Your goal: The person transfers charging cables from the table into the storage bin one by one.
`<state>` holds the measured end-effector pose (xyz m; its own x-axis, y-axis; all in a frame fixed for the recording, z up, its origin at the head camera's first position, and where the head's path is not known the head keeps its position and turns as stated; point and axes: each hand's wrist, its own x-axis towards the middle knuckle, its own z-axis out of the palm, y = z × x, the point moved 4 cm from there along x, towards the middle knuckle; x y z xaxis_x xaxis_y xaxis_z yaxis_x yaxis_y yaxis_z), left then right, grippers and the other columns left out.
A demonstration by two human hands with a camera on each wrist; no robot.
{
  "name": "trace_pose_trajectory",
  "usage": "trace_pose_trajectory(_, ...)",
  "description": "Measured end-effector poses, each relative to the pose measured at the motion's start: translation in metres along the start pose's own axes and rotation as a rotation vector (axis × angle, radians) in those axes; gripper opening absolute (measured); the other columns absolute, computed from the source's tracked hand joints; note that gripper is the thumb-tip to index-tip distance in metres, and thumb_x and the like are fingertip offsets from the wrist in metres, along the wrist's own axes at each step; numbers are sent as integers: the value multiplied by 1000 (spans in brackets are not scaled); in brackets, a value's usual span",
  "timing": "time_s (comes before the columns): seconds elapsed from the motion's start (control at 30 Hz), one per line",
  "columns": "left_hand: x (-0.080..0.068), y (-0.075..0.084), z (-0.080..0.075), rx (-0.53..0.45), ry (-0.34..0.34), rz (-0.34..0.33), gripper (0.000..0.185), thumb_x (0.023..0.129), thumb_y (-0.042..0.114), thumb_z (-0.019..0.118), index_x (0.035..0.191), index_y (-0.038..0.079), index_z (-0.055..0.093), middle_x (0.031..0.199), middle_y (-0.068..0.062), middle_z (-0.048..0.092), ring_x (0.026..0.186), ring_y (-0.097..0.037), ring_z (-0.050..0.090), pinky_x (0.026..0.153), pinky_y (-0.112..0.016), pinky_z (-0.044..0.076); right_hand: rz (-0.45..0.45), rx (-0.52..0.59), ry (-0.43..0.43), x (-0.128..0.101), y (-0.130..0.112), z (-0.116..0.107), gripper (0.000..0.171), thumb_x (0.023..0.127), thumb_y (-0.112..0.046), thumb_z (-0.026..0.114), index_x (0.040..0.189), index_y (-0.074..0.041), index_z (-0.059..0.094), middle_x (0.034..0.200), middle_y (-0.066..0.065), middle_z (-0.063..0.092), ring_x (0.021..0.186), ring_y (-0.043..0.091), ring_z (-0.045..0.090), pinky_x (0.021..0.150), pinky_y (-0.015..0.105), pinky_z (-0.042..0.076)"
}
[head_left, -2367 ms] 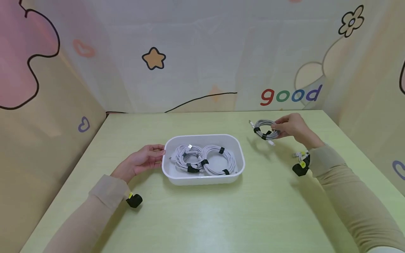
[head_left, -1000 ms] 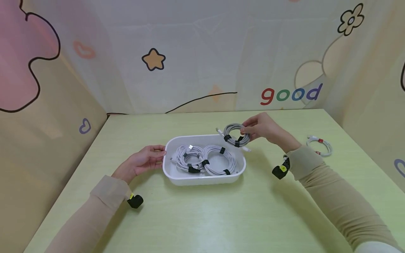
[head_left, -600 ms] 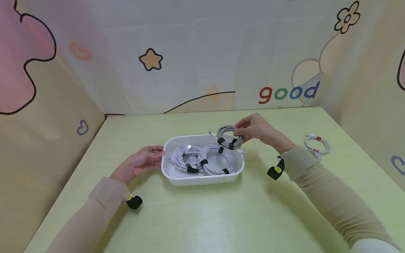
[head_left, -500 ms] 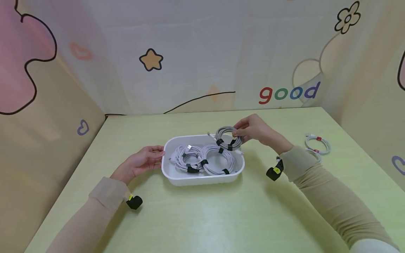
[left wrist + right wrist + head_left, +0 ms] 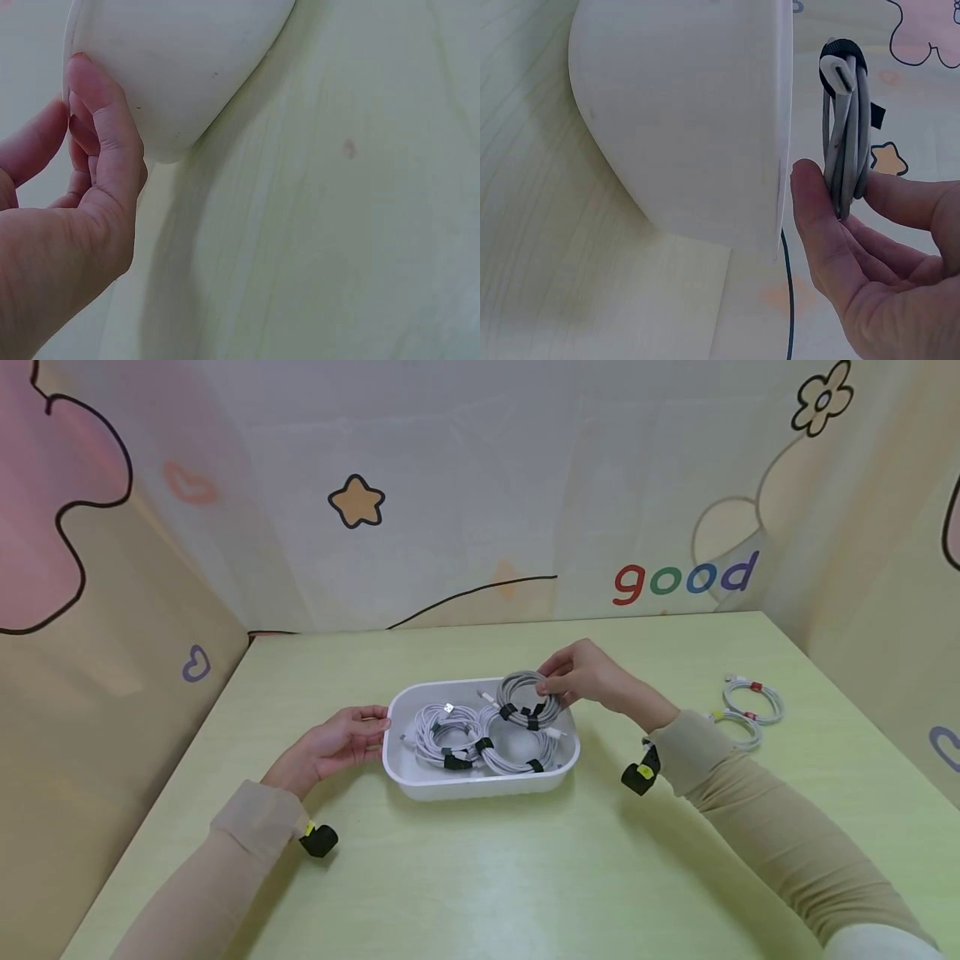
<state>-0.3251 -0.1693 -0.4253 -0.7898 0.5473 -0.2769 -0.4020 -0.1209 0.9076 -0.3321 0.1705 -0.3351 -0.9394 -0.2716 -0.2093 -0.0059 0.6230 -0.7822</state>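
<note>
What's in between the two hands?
In the head view, the white tray with two coiled cables sits between the left hand and the right hand, which pinches a grey cable coil.

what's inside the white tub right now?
Two coiled white cables lie in the tub. The right hand holds a grey coil over it, hiding the far right corner.

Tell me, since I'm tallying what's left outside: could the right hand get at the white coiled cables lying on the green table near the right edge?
Probably yes, once freed. The right hand now pinches a grey coiled cable over the white tray; the white coiled cables lie uncovered beside that forearm.
</note>
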Motion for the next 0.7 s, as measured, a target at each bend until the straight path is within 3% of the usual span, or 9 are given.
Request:
trace_pose_trajectory(0.17,0,1,0,9,2,-1,12,100,0,43,111,3,47,97,-3,63,88,-13,64,75,-28,58,-81,-95,2,-3,-4,2,30,94,-19,63,116,1,65,104,18,69,81,20,65,73,31,59)
trace_pose_trajectory(0.37,1,1,1,4,7,0,11,100,0,44,110,3,48,96,-2,63,88,-13,65,75,-28,58,-209,-262,238,-10,-2,-21,32,98,-25,56,113,0,68,104,20,71,93,31,67,80,40,56)
trace_pose_trajectory(0.53,1,2,2,5,3,-3,12,100,1,45,111,3,48,97,-2,63,88,-13,65,77,-28,58,-202,-346,361,-19,19,-52,31,98,-22,55,111,4,67,106,23,70,96,35,66,84,48,54)
trace_pose_trajectory(0.7,-1,2,2,3,1,1,12,99,1,46,111,3,47,97,-2,63,88,-13,65,77,-28,58,-105,-467,308,-28,51,-85,33,98,-19,52,113,9,63,111,29,66,100,41,62,88,53,51)
